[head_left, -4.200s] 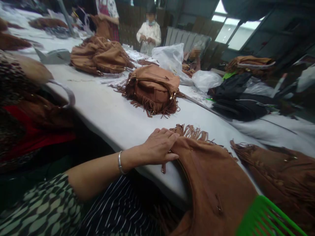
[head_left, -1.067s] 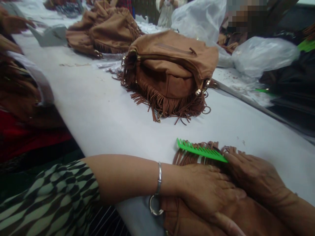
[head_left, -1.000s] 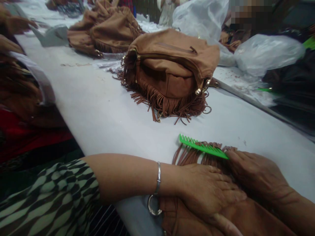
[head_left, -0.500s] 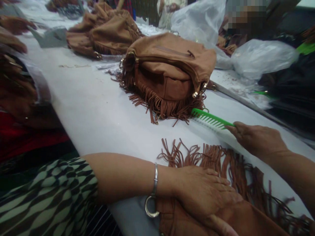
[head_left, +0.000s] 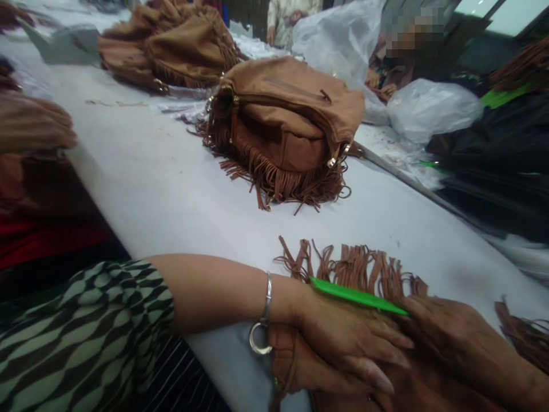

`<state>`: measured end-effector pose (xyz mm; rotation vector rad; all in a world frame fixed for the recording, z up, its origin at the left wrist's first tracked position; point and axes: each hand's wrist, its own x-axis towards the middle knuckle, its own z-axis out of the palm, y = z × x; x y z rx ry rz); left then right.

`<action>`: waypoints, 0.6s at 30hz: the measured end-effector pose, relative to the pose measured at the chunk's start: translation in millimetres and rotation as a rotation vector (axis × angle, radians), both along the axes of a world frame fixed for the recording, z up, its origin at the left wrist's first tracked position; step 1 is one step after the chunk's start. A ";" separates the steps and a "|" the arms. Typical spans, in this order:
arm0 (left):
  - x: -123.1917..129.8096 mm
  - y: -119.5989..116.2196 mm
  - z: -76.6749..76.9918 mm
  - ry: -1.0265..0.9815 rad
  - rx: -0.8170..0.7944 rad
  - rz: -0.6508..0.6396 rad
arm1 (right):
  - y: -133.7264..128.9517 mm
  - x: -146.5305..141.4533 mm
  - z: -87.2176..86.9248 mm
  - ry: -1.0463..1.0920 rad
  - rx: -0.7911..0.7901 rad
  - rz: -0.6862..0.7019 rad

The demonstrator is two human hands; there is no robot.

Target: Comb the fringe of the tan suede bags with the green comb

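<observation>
A brown fringed bag (head_left: 309,366) lies at the front of the table, a metal ring at its left end. My left hand (head_left: 351,329) rests flat on it, fingers stretched out. Beside it, my right hand (head_left: 454,326) is closed on the handle end of a green comb (head_left: 358,296). The comb lies along the top of the fringe (head_left: 355,266), just beyond my left hand; its teeth are hidden. Loose strands spread away from me over the white table.
Another brown fringed bag (head_left: 295,109) stands open on the white table (head_left: 171,189), with more brown bags (head_left: 171,46) behind it. Clear plastic bags (head_left: 433,109) lie at the back right. Another person's hand (head_left: 34,123) is at the left edge.
My right hand has brought the comb back towards me, from beside the standing bag to the fringe next to my left hand. The other person's hand at the left has moved.
</observation>
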<state>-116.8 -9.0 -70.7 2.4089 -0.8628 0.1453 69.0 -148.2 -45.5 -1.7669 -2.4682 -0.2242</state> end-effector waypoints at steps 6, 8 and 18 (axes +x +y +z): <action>-4.6 -4.6 -10.5 0.048 -0.038 0.300 | 30.0 19.3 -15.5 -0.206 0.114 0.027; -3.5 -6.3 -11.4 0.075 0.008 0.293 | 40.8 26.5 -20.4 -0.272 0.094 -0.090; -2.0 -5.4 -10.3 0.065 0.044 0.303 | 107.4 57.5 -13.5 -0.342 -0.292 -0.527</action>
